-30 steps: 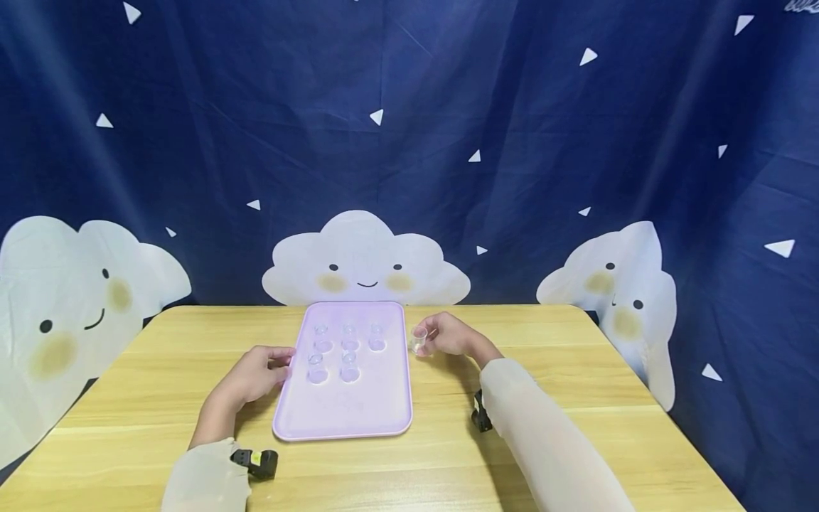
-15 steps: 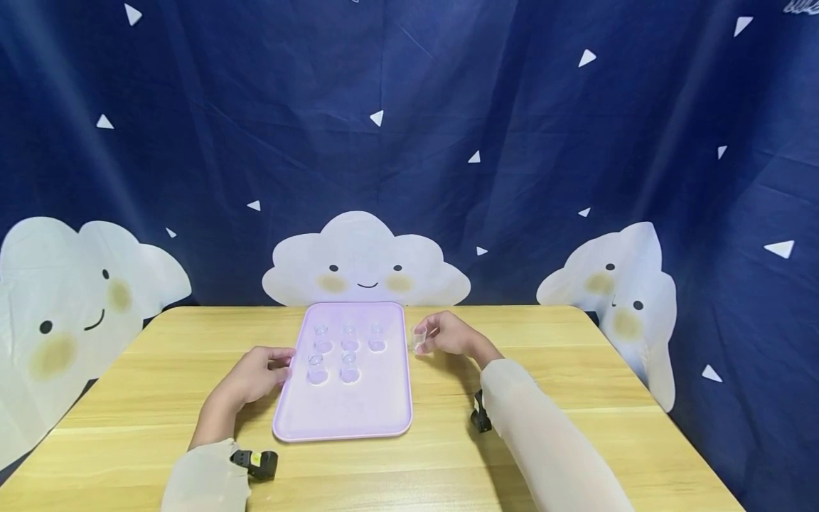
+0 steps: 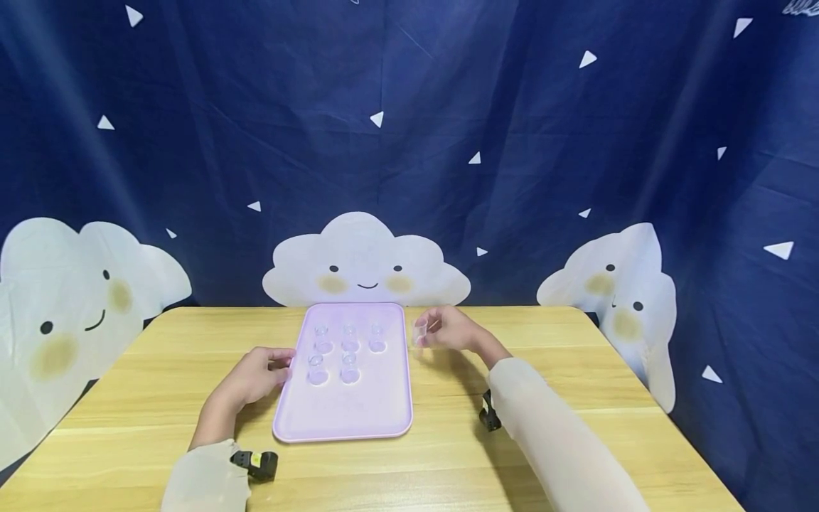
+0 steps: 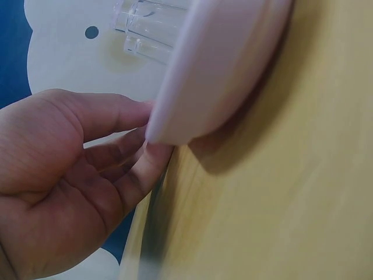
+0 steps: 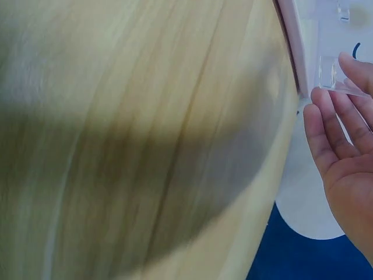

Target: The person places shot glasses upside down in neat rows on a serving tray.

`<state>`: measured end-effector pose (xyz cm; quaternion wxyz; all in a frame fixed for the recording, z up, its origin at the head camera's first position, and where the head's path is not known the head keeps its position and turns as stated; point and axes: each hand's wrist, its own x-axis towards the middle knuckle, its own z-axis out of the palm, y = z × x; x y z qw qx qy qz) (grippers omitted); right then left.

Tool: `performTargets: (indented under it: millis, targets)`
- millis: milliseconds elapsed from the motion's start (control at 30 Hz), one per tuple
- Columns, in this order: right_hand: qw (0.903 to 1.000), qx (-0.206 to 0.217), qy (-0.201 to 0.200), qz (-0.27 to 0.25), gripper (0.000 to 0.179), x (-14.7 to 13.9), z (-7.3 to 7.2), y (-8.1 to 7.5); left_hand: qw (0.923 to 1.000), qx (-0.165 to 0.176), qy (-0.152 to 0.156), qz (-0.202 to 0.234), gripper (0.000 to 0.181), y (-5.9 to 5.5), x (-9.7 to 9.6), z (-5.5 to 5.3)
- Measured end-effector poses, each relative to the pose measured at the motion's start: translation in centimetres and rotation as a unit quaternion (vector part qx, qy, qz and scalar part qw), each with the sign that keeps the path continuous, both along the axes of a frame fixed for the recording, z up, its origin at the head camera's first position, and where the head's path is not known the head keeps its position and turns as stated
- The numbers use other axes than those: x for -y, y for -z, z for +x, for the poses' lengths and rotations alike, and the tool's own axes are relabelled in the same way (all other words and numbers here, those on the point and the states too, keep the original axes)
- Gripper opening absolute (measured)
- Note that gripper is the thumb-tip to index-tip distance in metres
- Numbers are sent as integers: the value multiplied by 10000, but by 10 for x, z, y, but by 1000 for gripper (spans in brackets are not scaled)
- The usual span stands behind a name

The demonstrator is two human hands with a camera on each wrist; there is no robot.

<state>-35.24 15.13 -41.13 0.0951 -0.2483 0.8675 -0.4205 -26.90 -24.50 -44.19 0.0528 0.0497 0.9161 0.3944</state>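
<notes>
My right hand [image 3: 453, 328] pinches a small clear cup [image 3: 419, 333] between thumb and fingers, just right of the tray's far right side. In the right wrist view that clear cup [image 5: 328, 72] sits at the fingertips. My left hand [image 3: 254, 372] touches the left edge of the pale purple tray [image 3: 345, 419] with its fingertips. The left wrist view shows those fingers [image 4: 116, 116] against the tray's rim [image 4: 169, 111]. On the tray, several similar clear cups [image 3: 349, 370] stand upright in two rows, three at the back and two in front.
The tray lies on a light wooden table [image 3: 512, 455], near its back edge. Behind hangs a dark blue curtain [image 3: 409, 142] printed with smiling white clouds [image 3: 365, 256]. A small black camera [image 3: 256, 464] is worn at the left wrist, another black camera [image 3: 490, 411] at the right.
My right hand has lifted slightly with the clear cup and its forearm has shifted a little right. The left hand, the tray and the cups on it stay where they were.
</notes>
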Motion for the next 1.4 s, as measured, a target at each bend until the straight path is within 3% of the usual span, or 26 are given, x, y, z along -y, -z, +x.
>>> performTargets:
  millis: [367, 900, 1400]
  targets:
    - [9994, -230, -257, -55, 24, 0, 5, -10, 9999, -92, 45, -27, 40, -1, 0, 2]
    - [9934, -772, -803, 283, 26, 8, 13, -22, 10000, -85, 31, -37, 40, 1, 0, 1]
    - [9871, -1089, -1091, 424, 29, 20, 20, -25, 9998, -182, 84, -77, 41, 2, 1, 0]
